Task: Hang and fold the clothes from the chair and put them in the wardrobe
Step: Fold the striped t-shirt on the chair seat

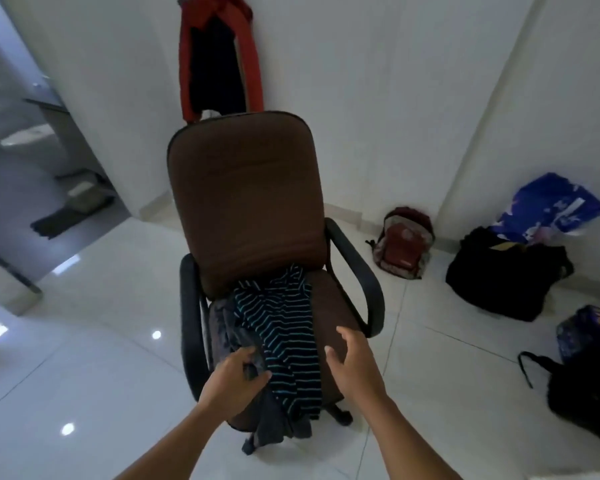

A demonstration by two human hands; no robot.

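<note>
- On one brown fabric office chair (246, 202) lie two garments: a teal-striped navy shirt (284, 323) and a grey cloth garment (227, 329).
- Your left grip (236, 379) pinches the grey one; your right grip (355, 362) hovers released.

A chair (246, 202) stands mid-floor with a jacket (219, 57) hanging on the wall just behind its backrest. On the seat a shirt (284, 327) lies over a second garment (227, 327), which spills off the front edge where the left hand (236, 379) grips it; the right hand (355, 362) hovers over the seat's right front. Right of the chair a backpack (404, 244) leans against the wall, a bag (503, 275) sits farther right with a sack (555, 206) behind it, and another backpack (586, 393) lies nearer.
</note>
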